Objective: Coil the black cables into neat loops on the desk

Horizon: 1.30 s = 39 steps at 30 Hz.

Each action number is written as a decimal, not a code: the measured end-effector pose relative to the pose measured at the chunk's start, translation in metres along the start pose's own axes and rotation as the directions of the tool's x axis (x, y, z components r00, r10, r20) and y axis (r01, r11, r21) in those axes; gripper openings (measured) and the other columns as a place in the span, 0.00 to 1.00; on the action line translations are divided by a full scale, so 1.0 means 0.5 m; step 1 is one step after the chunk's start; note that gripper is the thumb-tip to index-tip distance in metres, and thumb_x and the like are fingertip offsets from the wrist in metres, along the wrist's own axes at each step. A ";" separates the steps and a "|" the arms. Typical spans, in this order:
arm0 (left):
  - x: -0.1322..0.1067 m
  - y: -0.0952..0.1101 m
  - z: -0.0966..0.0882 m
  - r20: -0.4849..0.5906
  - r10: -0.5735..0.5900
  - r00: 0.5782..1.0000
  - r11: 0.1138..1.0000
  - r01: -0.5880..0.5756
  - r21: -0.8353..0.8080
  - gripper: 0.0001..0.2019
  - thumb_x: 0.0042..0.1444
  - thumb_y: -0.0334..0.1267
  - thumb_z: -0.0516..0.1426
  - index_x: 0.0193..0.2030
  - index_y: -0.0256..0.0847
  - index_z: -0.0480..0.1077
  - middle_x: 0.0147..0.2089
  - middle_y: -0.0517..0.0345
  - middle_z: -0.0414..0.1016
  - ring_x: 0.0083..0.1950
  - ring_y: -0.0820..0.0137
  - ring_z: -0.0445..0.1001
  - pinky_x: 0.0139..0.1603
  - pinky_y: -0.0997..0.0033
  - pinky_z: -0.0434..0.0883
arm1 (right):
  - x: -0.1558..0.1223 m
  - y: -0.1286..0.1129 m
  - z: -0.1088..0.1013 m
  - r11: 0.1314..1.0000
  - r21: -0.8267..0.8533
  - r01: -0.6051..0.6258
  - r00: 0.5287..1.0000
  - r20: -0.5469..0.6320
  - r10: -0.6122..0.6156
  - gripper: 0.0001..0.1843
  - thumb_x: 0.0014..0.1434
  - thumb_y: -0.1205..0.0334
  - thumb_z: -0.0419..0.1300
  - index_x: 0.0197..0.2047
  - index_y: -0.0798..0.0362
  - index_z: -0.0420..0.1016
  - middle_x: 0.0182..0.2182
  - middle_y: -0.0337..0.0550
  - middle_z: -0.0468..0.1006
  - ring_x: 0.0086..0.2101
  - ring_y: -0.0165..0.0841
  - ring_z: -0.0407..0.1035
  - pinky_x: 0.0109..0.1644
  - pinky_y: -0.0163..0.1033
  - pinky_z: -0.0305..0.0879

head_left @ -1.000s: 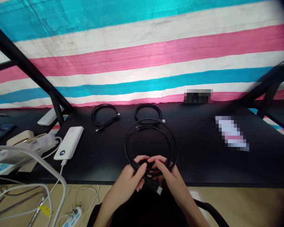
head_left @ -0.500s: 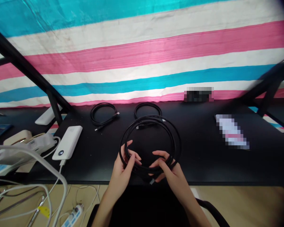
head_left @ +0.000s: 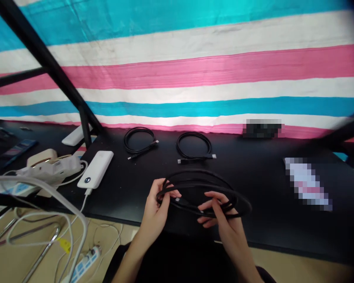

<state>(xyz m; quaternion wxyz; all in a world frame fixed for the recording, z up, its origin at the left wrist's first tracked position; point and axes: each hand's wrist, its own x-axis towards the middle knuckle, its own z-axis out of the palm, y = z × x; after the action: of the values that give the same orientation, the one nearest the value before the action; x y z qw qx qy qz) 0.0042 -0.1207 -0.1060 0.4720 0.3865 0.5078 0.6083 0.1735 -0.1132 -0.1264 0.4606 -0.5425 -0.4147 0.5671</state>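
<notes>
both hands grip a large looped black rubber cable [head_left: 224, 184] held nearly flat just above the black table's [head_left: 253, 173] near edge, the left hand [head_left: 156, 202] pinching its left side, the right hand [head_left: 224, 216] clasping the front strands.

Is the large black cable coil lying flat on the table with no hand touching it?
No, the left hand and the right hand both grip the large black cable coil and hold it above the black table.
</notes>
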 end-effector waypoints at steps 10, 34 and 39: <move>-0.031 0.034 -0.030 0.236 0.121 0.964 0.991 -0.130 0.023 0.24 0.41 0.35 0.68 0.47 0.41 0.68 0.38 0.53 0.73 0.37 0.68 0.70 0.41 0.69 0.67 | 0.007 -0.002 -0.002 0.990 -0.122 0.071 0.997 -0.013 -0.073 0.22 0.57 0.45 0.56 0.46 0.54 0.68 0.27 0.43 0.77 0.22 0.32 0.72 0.23 0.35 0.69; -0.036 -0.009 -0.062 0.254 0.103 0.962 0.978 -0.051 -0.200 0.15 0.59 0.49 0.53 0.37 0.41 0.73 0.16 0.65 0.60 0.17 0.81 0.58 0.20 0.81 0.55 | 0.002 0.008 0.005 0.974 -0.162 0.157 0.985 -0.045 -0.166 0.19 0.58 0.49 0.56 0.46 0.54 0.67 0.37 0.46 0.75 0.28 0.32 0.74 0.29 0.35 0.72; -0.029 -0.015 -0.067 0.177 0.116 0.977 0.980 -0.084 -0.182 0.10 0.59 0.44 0.55 0.44 0.48 0.74 0.25 0.63 0.69 0.18 0.82 0.62 0.22 0.81 0.60 | 0.003 0.007 0.001 0.951 -0.220 0.218 0.968 -0.077 -0.240 0.14 0.61 0.51 0.54 0.42 0.52 0.68 0.26 0.39 0.73 0.25 0.28 0.69 0.26 0.31 0.66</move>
<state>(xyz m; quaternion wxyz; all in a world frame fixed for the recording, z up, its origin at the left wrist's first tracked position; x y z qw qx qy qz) -0.0226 -0.1430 -0.1194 0.5180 0.4246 0.3863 0.6341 0.1729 -0.1124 -0.1301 0.4843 -0.5647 -0.5080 0.4341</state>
